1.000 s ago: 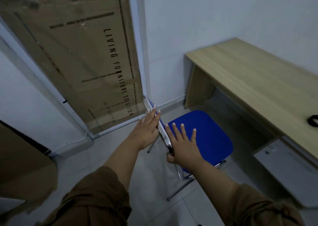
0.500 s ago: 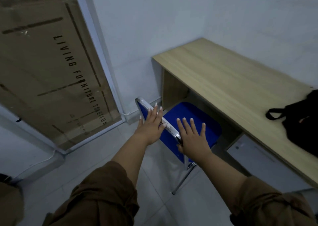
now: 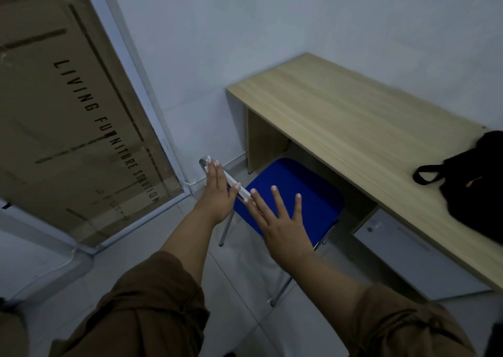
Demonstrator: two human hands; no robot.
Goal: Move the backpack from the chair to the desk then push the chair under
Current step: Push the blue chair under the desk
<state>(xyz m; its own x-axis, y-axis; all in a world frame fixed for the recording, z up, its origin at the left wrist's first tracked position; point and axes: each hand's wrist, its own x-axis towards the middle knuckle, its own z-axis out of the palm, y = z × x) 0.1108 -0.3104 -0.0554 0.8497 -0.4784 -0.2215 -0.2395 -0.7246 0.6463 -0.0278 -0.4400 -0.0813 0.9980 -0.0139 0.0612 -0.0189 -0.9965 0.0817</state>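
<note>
The blue chair [image 3: 296,185] with chrome legs stands at the wooden desk [image 3: 351,122], its seat partly beneath the desk top. The black backpack [image 3: 473,185] lies on the desk at the right edge of view, its strap loop pointing left. My left hand [image 3: 219,196] rests flat on the outer face of the chair's backrest, fingers straight. My right hand [image 3: 280,220] hovers over the backrest's near end with fingers spread, holding nothing; whether it still touches the chair is unclear.
A glass panel [image 3: 68,117] with a large cardboard box behind it fills the left. White walls meet behind the desk. A grey drawer unit [image 3: 408,250] stands under the desk's right part, close to the chair seat. The floor is light tile.
The chair has slid further under the desk. My right hand has lifted off the backrest and spread its fingers. The view shifted, showing more of the backpack.
</note>
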